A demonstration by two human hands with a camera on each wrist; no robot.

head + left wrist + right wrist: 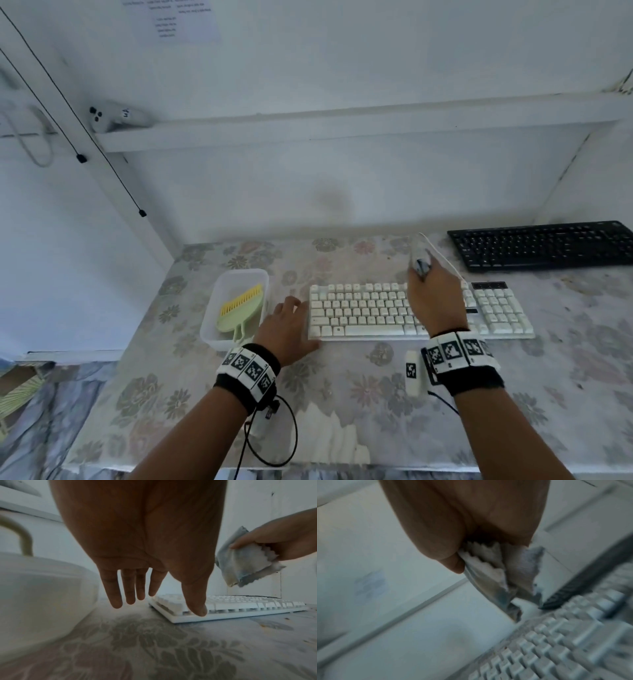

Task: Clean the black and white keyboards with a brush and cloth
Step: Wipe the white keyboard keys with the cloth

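White walls and a shelf back a floral-covered surface (342,394). On it, the white keyboard (376,311) lies near and central, the black keyboard (541,246) far right, well apart. At the left, the brush (239,308) lies in a clear tub (209,322), so brushing looks finished or set aside for now. The right hand (433,298) grips a bunched cloth (243,563) above the white keyboard's far edge. The left hand (287,329) is flat with straight fingers, thumb at the keyboard's left end. I judge wiping of the white keyboard is the step in hand; the black keyboard probably waits.
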